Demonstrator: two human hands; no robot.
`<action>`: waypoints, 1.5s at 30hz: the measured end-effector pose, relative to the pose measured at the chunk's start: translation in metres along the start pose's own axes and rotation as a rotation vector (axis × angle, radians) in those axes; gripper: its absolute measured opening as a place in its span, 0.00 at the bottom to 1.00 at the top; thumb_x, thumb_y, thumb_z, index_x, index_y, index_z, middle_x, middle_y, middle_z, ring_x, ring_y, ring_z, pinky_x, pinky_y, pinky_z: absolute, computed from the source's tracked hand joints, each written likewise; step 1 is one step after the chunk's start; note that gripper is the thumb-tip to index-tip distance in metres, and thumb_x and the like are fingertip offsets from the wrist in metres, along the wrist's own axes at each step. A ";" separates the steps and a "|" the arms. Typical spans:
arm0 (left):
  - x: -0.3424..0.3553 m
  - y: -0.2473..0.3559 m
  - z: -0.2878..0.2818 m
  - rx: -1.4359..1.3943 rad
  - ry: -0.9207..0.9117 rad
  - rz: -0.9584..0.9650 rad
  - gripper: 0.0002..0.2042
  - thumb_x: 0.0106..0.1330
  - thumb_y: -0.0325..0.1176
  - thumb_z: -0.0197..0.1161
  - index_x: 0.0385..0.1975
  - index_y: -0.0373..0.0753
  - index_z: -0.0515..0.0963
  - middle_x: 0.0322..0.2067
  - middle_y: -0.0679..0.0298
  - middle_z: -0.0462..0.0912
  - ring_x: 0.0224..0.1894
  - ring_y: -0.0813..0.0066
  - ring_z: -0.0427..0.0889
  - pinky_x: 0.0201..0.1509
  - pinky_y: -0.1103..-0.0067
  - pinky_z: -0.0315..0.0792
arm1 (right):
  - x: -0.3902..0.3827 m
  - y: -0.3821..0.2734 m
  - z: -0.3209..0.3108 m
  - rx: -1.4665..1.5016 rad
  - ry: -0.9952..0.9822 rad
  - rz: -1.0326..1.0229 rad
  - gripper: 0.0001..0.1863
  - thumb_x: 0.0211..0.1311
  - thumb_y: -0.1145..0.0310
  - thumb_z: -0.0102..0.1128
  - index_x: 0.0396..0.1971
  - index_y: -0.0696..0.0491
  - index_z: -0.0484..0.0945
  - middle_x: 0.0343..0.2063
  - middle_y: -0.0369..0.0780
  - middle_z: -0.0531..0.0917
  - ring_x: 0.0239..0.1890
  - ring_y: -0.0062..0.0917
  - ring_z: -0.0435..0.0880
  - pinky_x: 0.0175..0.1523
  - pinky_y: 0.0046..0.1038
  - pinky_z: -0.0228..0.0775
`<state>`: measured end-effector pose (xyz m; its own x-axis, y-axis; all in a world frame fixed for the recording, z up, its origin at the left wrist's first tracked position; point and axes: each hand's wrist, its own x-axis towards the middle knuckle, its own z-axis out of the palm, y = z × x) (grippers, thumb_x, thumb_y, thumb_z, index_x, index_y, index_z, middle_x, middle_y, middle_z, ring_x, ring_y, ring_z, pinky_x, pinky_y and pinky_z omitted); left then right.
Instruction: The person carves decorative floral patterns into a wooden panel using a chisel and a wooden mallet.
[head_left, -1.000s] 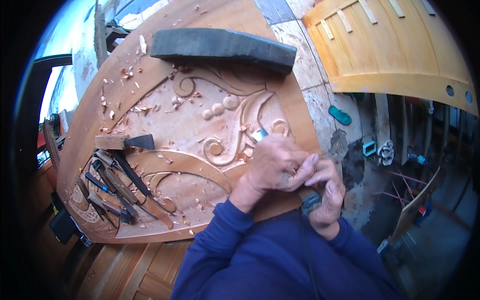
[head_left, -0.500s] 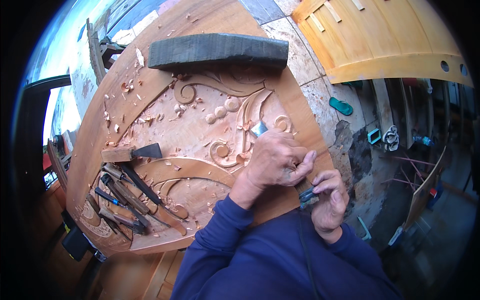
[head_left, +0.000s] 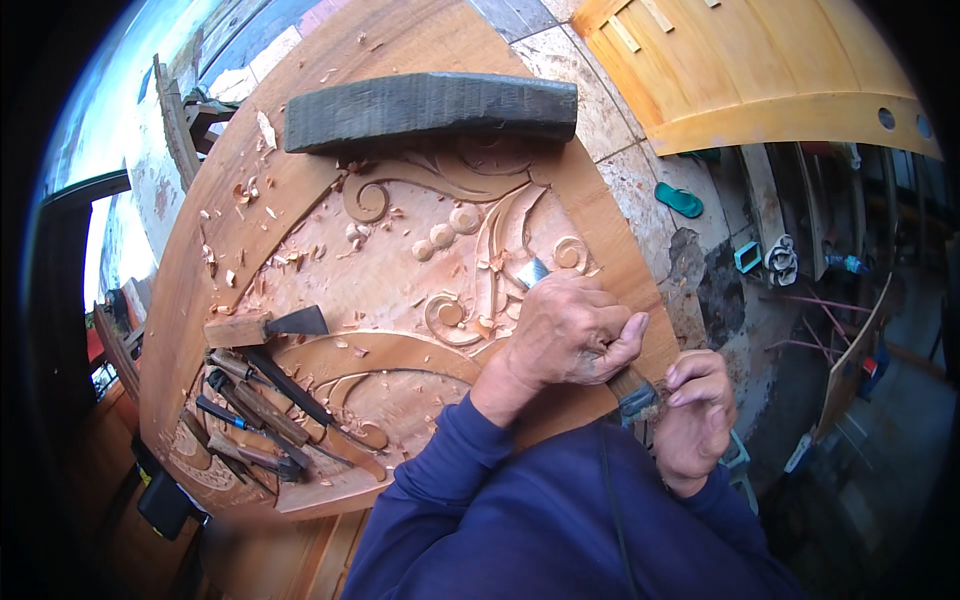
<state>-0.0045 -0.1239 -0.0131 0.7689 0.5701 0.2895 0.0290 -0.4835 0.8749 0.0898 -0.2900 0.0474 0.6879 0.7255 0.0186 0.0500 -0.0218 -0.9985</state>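
Note:
My left hand (head_left: 570,335) is closed around a chisel lying diagonally over the carved wooden panel (head_left: 580,190); its metal blade (head_left: 531,272) touches the scrollwork, and its wooden handle, dark at the end (head_left: 637,405), sticks out toward me. My right hand (head_left: 695,425) is just right of that handle end, fingers loosely curved and apart, holding nothing. A long dark block (head_left: 430,112) lies across the panel's upper part. At left lie a wedge-bladed tool (head_left: 295,322) and several chisels and gouges (head_left: 262,415). Pale shavings are scattered over the carving.
A yellow wooden panel with slats (head_left: 750,70) stands at upper right. On the tiled floor (head_left: 590,90) are a green sandal (head_left: 678,200), a pale crumpled item (head_left: 780,260) and a small cyan box (head_left: 747,257). A leaning board (head_left: 850,355) and thin sticks are at right.
My right hand has moved right, away from my left hand and the handle end, its fingers loosening. My left hand with the chisel has shifted slightly right as the view moved.

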 end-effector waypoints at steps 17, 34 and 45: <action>0.005 -0.006 -0.012 0.076 -0.048 0.010 0.16 0.62 0.34 0.68 0.11 0.45 0.76 0.12 0.63 0.74 0.17 0.62 0.74 0.25 0.68 0.66 | 0.016 0.027 0.028 0.019 -0.047 0.004 0.20 0.71 0.56 0.46 0.25 0.56 0.75 0.31 0.44 0.76 0.37 0.29 0.75 0.47 0.30 0.66; -0.035 0.047 0.013 0.253 0.053 0.118 0.15 0.64 0.41 0.72 0.44 0.38 0.84 0.40 0.61 0.86 0.43 0.63 0.86 0.46 0.71 0.79 | -0.036 0.000 -0.056 -0.088 -0.349 0.559 0.20 0.71 0.73 0.62 0.61 0.57 0.75 0.37 0.39 0.85 0.31 0.21 0.83 0.38 0.23 0.77; -0.080 0.047 -0.018 0.767 0.292 -0.328 0.18 0.70 0.38 0.67 0.58 0.45 0.84 0.64 0.54 0.80 0.74 0.46 0.67 0.78 0.55 0.60 | 0.007 -0.004 -0.097 0.190 -0.311 0.762 0.35 0.64 0.69 0.72 0.70 0.56 0.68 0.49 0.43 0.82 0.43 0.20 0.82 0.46 0.21 0.77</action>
<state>-0.0762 -0.1795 0.0118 0.4561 0.8544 0.2489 0.7205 -0.5187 0.4603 0.1644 -0.3511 0.0567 0.2523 0.7164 -0.6505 -0.4882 -0.4862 -0.7248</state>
